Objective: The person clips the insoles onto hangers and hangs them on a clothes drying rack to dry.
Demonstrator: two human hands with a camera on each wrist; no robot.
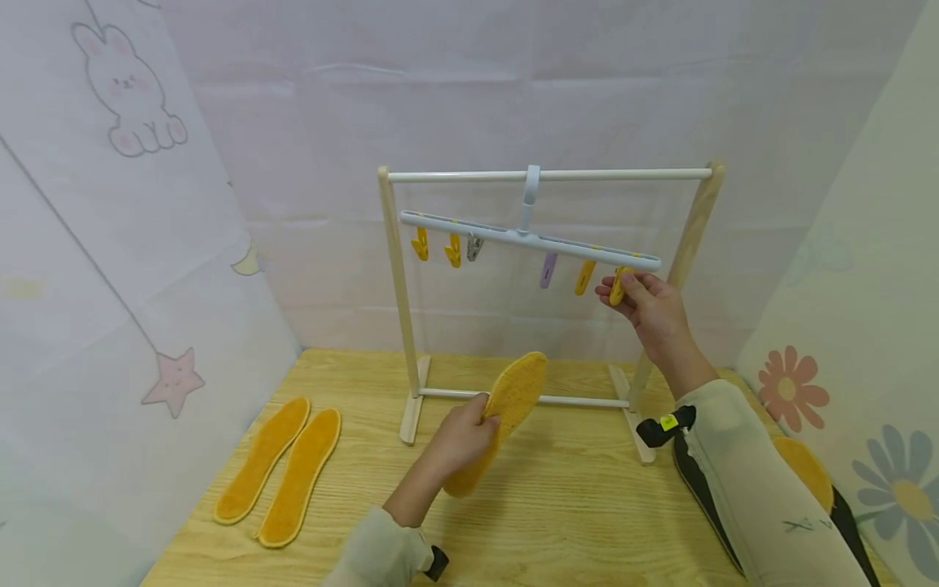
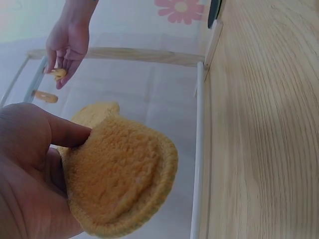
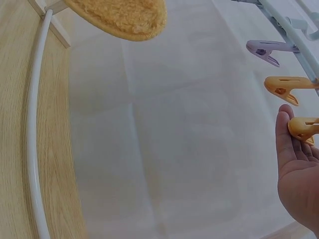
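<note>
Closest to the camera was the left hand, its grip curled round the heel end of a fuzzy orange insole, thumb on the plush face, so the piece bowed a bit and its toe pointed up toward the rack. The insole was held off the worktop, in front of the rack's bottom rail and well below the clips. Up top, the right hand had its fingertips pinched narrow on the end clip, the orange one at the right tip of the hanger bar; I couldn't tell whether that clip's mouth was actually squeezed open. My take on doing this bit well: squeeze the tails of the clip fully before bringing the insole in, and feed in the thin toe edge rather than the thick middle, since plush like that would probably slip out of a half-open clip. The hanger looked tilted down on the right, so I'd steady it rather than tug, or the hook could slide along the top rod. Two more insoles lay side by side on the worktop at the left, and another orange one sat partly hidden behind the right sleeve.
</note>
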